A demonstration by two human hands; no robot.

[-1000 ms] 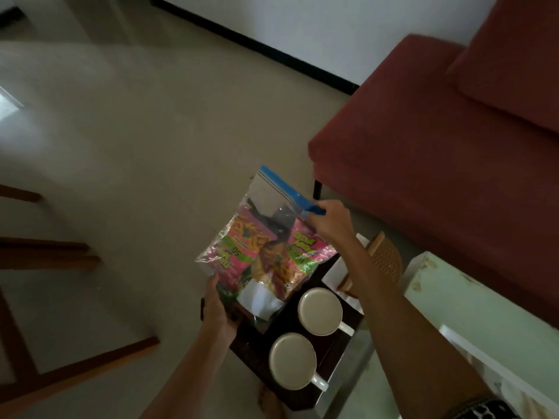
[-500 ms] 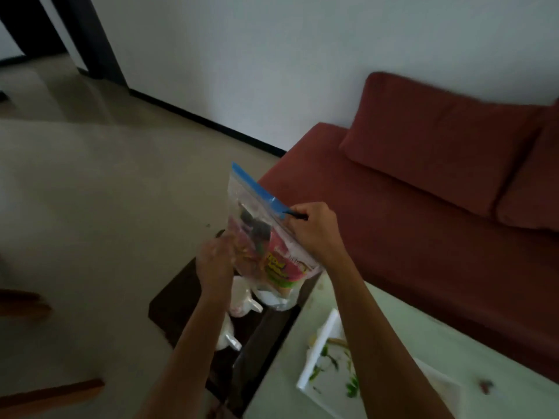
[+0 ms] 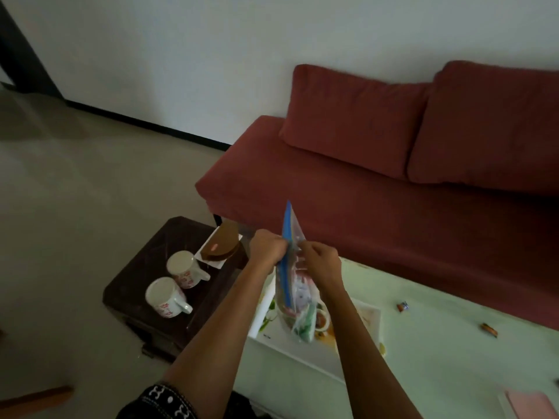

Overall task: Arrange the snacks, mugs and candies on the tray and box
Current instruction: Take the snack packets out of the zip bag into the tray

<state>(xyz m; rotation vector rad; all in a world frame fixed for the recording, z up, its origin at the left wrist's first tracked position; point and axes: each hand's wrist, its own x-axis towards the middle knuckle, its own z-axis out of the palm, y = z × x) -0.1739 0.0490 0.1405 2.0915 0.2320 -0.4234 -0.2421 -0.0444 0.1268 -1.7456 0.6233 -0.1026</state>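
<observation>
A dark doorway edge (image 3: 18,52) stands at the upper left of the frame, with a black skirting (image 3: 145,125) running along the foot of the pale wall (image 3: 181,55). The floor (image 3: 75,192) fills the left half, dull beige, and a strip of wood (image 3: 33,399) shows at the lower left corner. Left of centre sits a dark box (image 3: 145,267) on the floor; two white mugs (image 3: 169,293) with red print stand on it side by side, handles pointing right, and a white plate (image 3: 219,247) with a brown wedge lies at its far right corner. In the middle both hands grip the top of a clear zip bag (image 3: 292,264) with a blue seal, held upright: the left hand (image 3: 266,247) is curled on its left side, the right hand (image 3: 320,261) pinches its right side. Snack packets show inside the bag, blurred. The bag hangs over a white tray (image 3: 290,343) on the pale green worktop (image 3: 438,358). Further right on the worktop lie two small candies (image 3: 402,306), well apart. A red sofa (image 3: 393,207) with two back cushions spans the right side against the wall.
</observation>
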